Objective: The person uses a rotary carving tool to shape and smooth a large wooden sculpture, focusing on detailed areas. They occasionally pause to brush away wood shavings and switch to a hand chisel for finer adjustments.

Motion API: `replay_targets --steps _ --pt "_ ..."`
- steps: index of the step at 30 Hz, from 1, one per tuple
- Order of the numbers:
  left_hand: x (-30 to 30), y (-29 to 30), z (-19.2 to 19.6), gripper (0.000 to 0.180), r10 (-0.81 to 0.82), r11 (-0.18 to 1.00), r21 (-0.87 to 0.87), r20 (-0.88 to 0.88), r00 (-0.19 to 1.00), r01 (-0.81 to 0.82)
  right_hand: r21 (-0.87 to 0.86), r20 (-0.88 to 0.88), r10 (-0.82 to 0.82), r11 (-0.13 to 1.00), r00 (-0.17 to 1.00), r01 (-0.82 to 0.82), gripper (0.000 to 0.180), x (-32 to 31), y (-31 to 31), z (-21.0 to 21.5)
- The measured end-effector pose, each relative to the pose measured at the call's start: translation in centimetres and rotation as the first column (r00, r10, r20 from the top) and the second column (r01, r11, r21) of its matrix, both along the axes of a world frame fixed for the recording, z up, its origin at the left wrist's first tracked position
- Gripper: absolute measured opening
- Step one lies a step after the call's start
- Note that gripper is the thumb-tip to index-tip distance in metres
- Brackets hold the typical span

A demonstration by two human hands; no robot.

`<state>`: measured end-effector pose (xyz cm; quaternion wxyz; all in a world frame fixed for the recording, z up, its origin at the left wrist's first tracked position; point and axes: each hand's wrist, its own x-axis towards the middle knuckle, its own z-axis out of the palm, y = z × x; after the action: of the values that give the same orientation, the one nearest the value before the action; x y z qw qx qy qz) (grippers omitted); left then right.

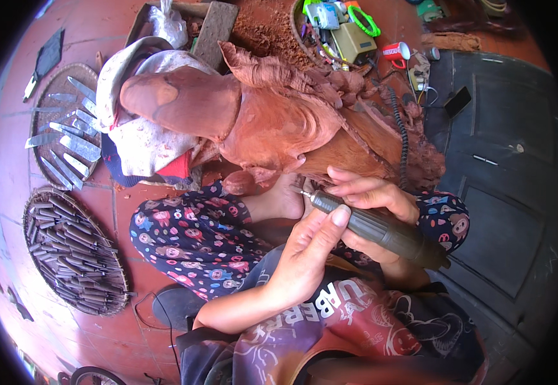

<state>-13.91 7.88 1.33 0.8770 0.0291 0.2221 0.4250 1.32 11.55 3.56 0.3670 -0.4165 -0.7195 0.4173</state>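
Note:
A large reddish-brown wooden carving [272, 115] lies tilted across my lap and the floor, partly wrapped in cloth [138, 141]. My right hand [372, 202] grips a dark green rotary carving tool [382, 231], its thin bit tip [305, 192] touching the carving's lower edge. My left hand [308, 250] wraps around the tool's front end, thumb along the body. My bare foot [279, 199] rests under the carving, near the bit.
Two round woven trays sit on the left: one [54, 109] with flat chisel blades, one [77, 253] filled with several dark-handled chisels. A basket of tools and boxes [340, 32], a red cup [398, 51] and wood dust lie beyond. A dark mat [504, 160] covers the right.

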Motion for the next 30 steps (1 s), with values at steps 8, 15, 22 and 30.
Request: replay_targets --steps 8,15,22,30 --pt "1.6 0.9 -0.7 0.045 0.003 0.998 -0.065 0.057 0.998 0.0 -0.15 -0.036 -0.107 0.983 0.994 0.101 0.034 0.7 0.6 -2.5" --pt "1.1 1.9 -1.1 0.039 0.055 0.993 -0.115 0.178 0.983 -0.034 -0.229 -0.001 -0.045 0.972 0.999 0.044 0.036 0.3 3.0 -1.6" --pt "1.3 1.8 -1.9 0.039 0.163 0.97 -0.226 0.35 0.922 -0.085 -0.348 0.078 0.067 0.937 0.995 -0.036 0.031 0.4 5.4 -0.3" --pt "0.8 2.0 -1.8 0.038 0.158 0.962 -0.267 0.398 0.904 -0.051 -0.367 0.196 0.01 0.928 0.981 0.064 0.031 -0.6 5.0 0.4"
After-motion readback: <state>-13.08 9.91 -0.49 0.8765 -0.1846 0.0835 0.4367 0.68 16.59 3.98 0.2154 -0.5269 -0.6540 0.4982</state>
